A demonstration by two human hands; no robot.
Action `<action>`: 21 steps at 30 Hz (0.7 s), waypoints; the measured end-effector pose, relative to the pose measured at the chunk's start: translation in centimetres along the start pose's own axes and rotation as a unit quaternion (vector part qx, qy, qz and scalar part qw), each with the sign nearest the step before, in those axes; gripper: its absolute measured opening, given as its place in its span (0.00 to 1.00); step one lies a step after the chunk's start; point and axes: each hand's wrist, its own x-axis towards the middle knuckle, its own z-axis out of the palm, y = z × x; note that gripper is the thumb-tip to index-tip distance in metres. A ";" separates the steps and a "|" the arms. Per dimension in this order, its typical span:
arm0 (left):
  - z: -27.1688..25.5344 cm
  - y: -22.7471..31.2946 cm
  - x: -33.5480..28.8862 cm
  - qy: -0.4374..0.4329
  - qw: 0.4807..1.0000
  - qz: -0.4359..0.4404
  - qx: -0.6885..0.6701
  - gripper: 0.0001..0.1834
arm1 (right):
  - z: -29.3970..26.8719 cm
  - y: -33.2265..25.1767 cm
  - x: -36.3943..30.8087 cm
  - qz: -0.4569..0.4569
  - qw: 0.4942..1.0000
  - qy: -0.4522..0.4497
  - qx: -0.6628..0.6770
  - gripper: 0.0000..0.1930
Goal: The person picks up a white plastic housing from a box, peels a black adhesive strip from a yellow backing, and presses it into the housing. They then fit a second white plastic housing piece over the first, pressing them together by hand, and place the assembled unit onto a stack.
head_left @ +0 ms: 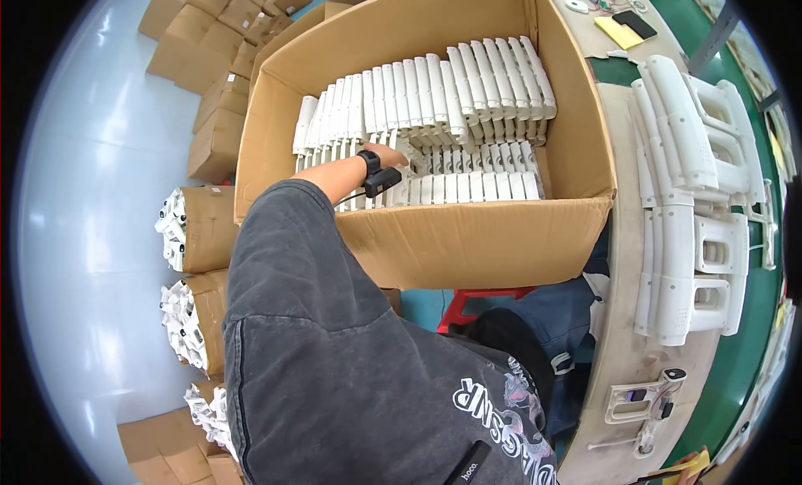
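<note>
My left hand (388, 156), with a black watch and a small black device (383, 182) at the wrist, reaches into a large open cardboard box (468, 243). Its fingers bend around a white plastic part (409, 153) between the packed rows; neighbouring parts partly hide the fingertips. Long white plastic housings (401, 92) stand side by side in the far row. Nearer me, another row of white parts (476, 187) lines the front wall of the box. My right hand is out of view.
White plastic frames (677, 259) are stacked on the table at right, near a frame with wiring (639, 406). Another person's hand (693, 467) shows at the lower right edge. Cartons (213, 34) pile up at far left; boxes of white parts (207, 230) stand below. A red stool (455, 309) is beneath.
</note>
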 end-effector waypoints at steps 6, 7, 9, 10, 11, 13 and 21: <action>-1.1 1.5 -3.8 -0.009 0.999 0.021 -0.034 0.59 | 2.1 -1.3 -0.8 0.010 1.000 0.010 0.021 0.14; -0.8 1.7 -3.6 -0.007 0.999 0.021 -0.030 0.59 | 2.3 -1.2 -0.8 0.004 1.000 0.016 0.026 0.13; 0.3 2.4 -3.3 0.087 0.992 -0.083 0.042 0.42 | 2.3 -0.9 -0.5 -0.004 1.000 0.005 0.017 0.15; -0.3 1.9 -3.1 0.088 0.992 -0.085 0.044 0.42 | 2.1 -0.7 -0.3 -0.014 1.000 -0.006 0.006 0.17; -1.8 2.2 -3.5 0.020 0.997 -0.031 0.066 0.42 | 1.5 -0.4 -0.2 -0.013 1.000 -0.003 0.005 0.17; -4.1 2.7 -6.3 -0.064 0.996 0.022 0.052 0.55 | 0.0 -0.5 0.1 -0.004 0.998 -0.055 0.004 0.21; -7.4 -2.5 -13.7 0.074 0.975 -0.049 -0.203 0.70 | -0.2 -3.5 2.3 -0.039 0.998 -0.039 -0.032 0.19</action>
